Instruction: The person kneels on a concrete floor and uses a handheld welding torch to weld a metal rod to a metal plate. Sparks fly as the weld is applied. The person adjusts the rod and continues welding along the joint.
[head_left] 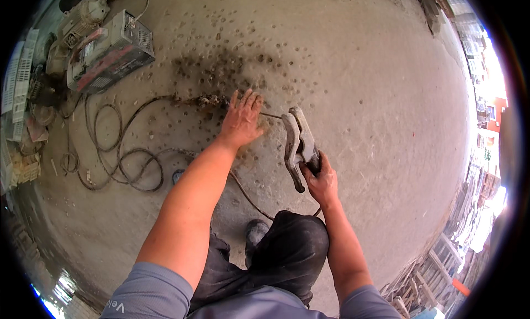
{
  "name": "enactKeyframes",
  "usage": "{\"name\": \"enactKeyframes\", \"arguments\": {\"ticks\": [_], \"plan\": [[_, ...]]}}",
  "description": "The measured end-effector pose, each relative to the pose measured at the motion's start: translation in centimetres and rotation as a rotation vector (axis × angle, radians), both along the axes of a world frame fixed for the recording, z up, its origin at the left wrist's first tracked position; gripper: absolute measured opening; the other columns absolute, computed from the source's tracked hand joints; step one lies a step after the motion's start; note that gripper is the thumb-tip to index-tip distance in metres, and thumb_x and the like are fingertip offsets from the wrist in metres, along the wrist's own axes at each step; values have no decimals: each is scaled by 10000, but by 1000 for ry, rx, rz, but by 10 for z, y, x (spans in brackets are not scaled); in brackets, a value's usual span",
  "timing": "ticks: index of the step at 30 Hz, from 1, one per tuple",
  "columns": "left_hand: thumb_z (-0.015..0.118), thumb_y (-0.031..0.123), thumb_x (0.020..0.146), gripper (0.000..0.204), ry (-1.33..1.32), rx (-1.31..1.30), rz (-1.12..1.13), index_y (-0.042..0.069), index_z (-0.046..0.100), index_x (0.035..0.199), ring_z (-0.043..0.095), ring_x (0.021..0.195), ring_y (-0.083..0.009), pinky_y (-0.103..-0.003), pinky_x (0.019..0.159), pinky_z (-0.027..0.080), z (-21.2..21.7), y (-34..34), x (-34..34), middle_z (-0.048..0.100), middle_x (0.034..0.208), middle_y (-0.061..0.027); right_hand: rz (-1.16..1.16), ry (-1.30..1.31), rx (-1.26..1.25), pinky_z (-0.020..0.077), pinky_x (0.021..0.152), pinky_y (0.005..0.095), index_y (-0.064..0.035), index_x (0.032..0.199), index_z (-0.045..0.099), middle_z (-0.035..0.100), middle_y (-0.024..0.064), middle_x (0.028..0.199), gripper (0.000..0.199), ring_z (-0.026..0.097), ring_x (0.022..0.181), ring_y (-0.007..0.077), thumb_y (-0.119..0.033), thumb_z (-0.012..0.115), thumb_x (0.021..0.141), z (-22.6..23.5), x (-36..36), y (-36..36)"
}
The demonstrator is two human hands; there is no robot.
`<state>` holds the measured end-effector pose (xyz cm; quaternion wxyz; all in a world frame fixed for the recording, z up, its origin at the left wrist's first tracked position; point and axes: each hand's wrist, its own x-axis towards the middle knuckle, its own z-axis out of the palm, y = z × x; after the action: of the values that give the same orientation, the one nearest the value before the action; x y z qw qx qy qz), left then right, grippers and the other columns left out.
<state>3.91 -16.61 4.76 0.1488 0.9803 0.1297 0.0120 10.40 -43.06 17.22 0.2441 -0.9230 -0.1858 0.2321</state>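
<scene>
My right hand (323, 181) is wrapped round the handle of a worn, pale grey welding electrode holder (305, 142). From its jaw a thin electrode rod (271, 116) runs left, and its tip is close to my left hand, where I cannot tell whether they touch. My left hand (242, 119) is open over the scorched floor (215, 68), palm down with its fingers stretched away from me. Just left of the fingers lies a dark, crusty cable end (212, 100), partly hidden by the hand.
A boxy, dusty welding machine (113, 53) stands at the far left beside a motor-like housing (88, 12). Looped cables (122, 167) lie on the pitted concrete floor (386, 126). Another cable (248, 195) passes near my shoe (255, 230). Wooden pieces (433, 275) are stacked at the near right.
</scene>
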Motion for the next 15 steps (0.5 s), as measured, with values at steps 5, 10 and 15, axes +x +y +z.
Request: {"name": "enactKeyframes", "arguments": {"ticks": [5,10,15], "plan": [[743,578,837,918,0,-36,17,25,458,1511,329,1520,-324,-540,1267,222,1,0,0,454,1560,-155,14,-41,20,568,826,472,-67,1339,590,742,235,1047,550,717,980,428,-320,777,889,0,-1,-1],[746,591,829,941,17,3,11,29,446,1521,317,1528,-315,-532,1270,218,-7,2,0,438,1576,-152,43,-52,43,570,809,476,-66,1334,592,741,240,1040,543,719,971,429,-316,776,889,-4,-1,-4],[746,542,849,971,113,-113,38,30,356,1575,258,1566,-284,-532,1303,128,14,4,5,398,1619,-138,43,-75,23,573,806,472,-60,1335,591,743,238,1031,544,722,957,428,-305,777,887,-3,1,-8]]}}
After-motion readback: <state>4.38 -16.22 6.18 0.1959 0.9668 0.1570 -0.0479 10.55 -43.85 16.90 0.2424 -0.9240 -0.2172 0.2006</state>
